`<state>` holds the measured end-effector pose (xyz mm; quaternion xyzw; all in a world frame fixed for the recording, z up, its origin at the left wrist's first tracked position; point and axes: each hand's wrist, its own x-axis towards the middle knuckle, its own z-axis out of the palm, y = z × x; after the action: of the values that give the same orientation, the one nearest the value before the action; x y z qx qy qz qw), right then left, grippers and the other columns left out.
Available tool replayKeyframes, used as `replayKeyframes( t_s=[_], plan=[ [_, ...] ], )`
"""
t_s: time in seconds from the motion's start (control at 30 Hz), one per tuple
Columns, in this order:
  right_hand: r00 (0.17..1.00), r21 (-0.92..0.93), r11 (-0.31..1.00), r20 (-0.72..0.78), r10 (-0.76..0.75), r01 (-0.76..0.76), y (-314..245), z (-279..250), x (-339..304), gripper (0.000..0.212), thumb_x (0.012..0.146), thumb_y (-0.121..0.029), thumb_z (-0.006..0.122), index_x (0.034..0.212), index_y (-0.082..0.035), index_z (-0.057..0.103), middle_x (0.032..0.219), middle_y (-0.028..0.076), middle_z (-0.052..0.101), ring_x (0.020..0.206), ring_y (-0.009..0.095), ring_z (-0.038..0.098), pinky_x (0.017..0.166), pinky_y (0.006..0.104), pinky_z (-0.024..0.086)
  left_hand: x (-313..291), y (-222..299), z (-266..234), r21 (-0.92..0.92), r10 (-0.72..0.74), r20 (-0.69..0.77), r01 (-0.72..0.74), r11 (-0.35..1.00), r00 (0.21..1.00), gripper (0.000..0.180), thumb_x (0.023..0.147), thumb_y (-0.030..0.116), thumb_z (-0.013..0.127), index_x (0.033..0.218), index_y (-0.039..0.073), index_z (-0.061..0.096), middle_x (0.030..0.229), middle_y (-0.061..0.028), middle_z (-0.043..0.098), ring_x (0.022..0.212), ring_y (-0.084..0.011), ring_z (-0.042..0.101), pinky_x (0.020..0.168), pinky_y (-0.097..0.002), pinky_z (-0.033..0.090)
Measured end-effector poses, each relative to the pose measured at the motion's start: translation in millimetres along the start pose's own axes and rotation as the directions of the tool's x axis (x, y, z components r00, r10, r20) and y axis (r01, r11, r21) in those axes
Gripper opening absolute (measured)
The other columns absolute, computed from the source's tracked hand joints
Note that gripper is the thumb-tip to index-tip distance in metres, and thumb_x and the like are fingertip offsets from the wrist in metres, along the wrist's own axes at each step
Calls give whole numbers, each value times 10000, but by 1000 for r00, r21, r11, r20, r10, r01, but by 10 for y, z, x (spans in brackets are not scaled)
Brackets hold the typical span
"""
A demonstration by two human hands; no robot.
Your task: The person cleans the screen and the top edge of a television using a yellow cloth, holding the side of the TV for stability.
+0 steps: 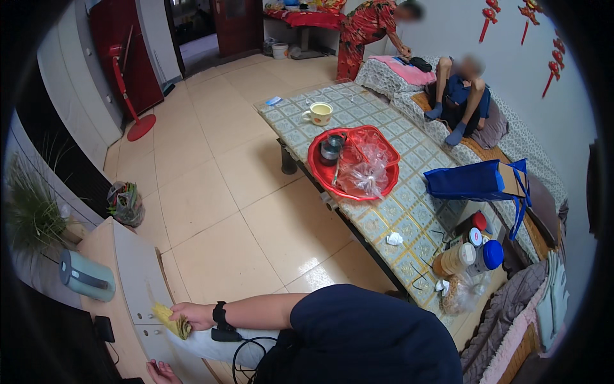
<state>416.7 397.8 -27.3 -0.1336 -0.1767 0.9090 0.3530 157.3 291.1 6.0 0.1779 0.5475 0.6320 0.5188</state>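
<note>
One yellow cloth (pixel 167 318), bunched and darker at its lower end, was in the person's right hand (pixel 195 315), out in front of the pale drawer fronts of a wood-topped cabinet (pixel 131 269), near the small knobs; contact with the panel could not be told. Right grip closed, fingers wrapped about the cloth. Left hand (pixel 164 372) lay just below, cut off by the lower edge, fingers loosely bent; could not tell whether that grip had hold of anything. Black strap (pixel 220 315) round the right wrist, navy sleeve (pixel 377 336) above the elbow, dark cable (pixel 242 352) looping beside the forearm. On the cabinet top stood a blue-green kettle (pixel 87 276); a grassy plant (pixel 35 211) was farther back. On the tiled floor (pixel 217 217) sat a plastic bag (pixel 128 206) with greenery inside, and well beyond it a red stand (pixel 128 102) on a round base. To the right, the worktop (pixel 377 221), in a patterned cover, carried a red tray (pixel 314 171) with a dark glass (pixel 331 148) and clear bags (pixel 366 168), a cream mug (pixel 321 114), crumpled white paper (pixel 394 239), a blue bag (pixel 464 181) and a cluster of lidded jars (pixel 453 261). Beyond it, one person (pixel 364 32) in red patterned clothes bent over a covered seat (pixel 387 75); another (pixel 474 99), in dark blue, sat with knees raised. Red ornaments (pixel 555 64) hung on the wall.
</note>
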Motion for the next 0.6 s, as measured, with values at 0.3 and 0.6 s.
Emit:
replayKeyframes(
  t_s=[0.3, 0.6],
  plan=[
    [999, -26, 1000, 34, 11, -10, 21, -23, 9, 250, 946, -92, 532, 1175, 4, 509, 1043, 56, 617, 940, 148, 632, 820, 304, 518, 73, -88, -256, 10, 13, -28, -12, 1000, 1000, 298, 912, 310, 589, 722, 132, 443, 612, 28, 327, 546, -104, 315, 620, -269, 337],
    [1000, -22, 1000, 18, 17, -17, 17, -6, 7, 242, 935, -86, 551, 1158, 4, 525, 1028, 54, 623, 930, 146, 633, 802, 296, 516, -34, -63, -131, 28, 15, -159, -10, 1000, 987, 264, 890, 321, 624, 878, 88, 499, 680, 9, 362, 603, -111, 352, 637, -268, 351]
  ],
)
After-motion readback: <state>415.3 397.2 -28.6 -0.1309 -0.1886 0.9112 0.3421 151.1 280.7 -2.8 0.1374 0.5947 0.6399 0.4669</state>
